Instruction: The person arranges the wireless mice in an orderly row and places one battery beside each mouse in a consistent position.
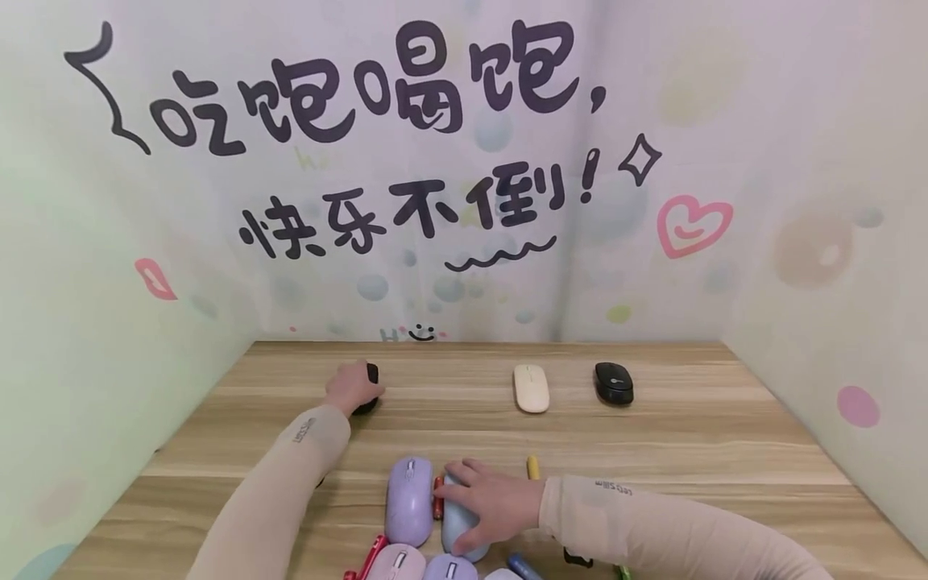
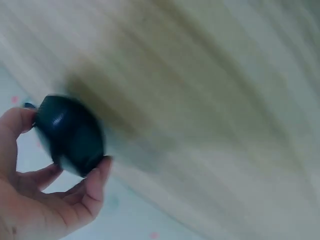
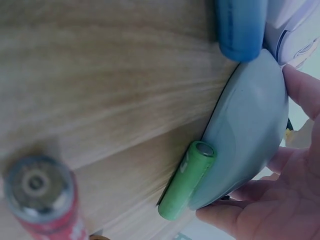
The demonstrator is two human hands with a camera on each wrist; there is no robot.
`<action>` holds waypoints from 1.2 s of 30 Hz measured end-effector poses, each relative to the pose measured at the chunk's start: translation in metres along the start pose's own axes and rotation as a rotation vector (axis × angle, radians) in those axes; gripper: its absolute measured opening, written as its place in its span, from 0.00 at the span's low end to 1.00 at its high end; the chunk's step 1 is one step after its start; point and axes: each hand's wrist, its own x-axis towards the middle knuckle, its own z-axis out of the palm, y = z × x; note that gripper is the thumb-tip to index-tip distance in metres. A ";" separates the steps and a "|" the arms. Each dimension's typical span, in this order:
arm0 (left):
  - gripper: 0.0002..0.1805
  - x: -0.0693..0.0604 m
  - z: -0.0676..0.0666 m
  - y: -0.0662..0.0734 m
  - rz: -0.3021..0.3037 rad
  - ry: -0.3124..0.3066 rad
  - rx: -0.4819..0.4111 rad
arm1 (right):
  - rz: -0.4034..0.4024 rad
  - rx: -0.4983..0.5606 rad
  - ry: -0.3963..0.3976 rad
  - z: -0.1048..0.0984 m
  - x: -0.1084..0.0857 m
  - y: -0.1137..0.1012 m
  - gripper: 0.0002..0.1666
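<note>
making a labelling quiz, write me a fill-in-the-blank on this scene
The ____ hand holds a black mouse. The other hand grips a blue mouse between thumb and ____. Between it and the purple mouse lies a ____ cylinder. The untouched black mouse sits ____ of the cream mouse.

Missing: left; fingers; red; right.

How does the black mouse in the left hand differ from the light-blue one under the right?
Colour: the black mouse is dark, the light-blue mouse pale.
Place: the black mouse is toward the back left of the table; the light-blue mouse is nearer, beside the lavender mouse.
Both are computer mice; the left hand grips one, the right hand the other.
</note>
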 end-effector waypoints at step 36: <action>0.30 -0.125 0.001 0.061 0.174 -0.103 0.027 | 0.014 -0.010 0.034 0.001 -0.002 0.000 0.43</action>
